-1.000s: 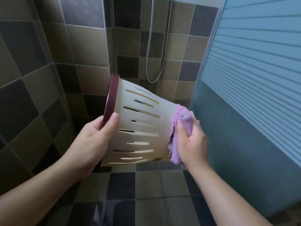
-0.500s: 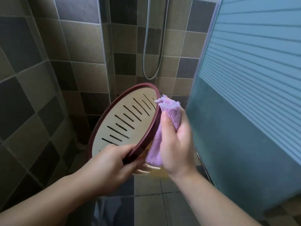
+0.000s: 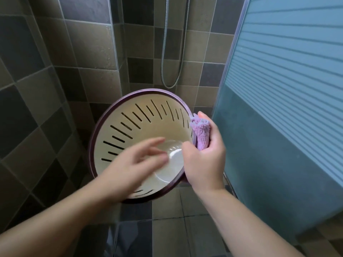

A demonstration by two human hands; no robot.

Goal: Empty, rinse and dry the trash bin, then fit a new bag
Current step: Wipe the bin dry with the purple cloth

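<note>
Inside the tiled shower stall, the trash bin (image 3: 141,130) is tipped mouth-up toward the camera, likely so its inside can be dried. The right hand (image 3: 204,156) pinches rim and purple cloth (image 3: 201,133) together; the blurred left hand (image 3: 133,164) hovers spread, apparently holding nothing.

2 bare forearms, no sleeves, hands (image 3: 141,164) unadorned

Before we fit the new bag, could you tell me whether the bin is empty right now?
Empty. The bin is tipped with its mouth toward the camera, and its slotted wall and pale bottom show bare, with no rubbish or bag inside.
</note>
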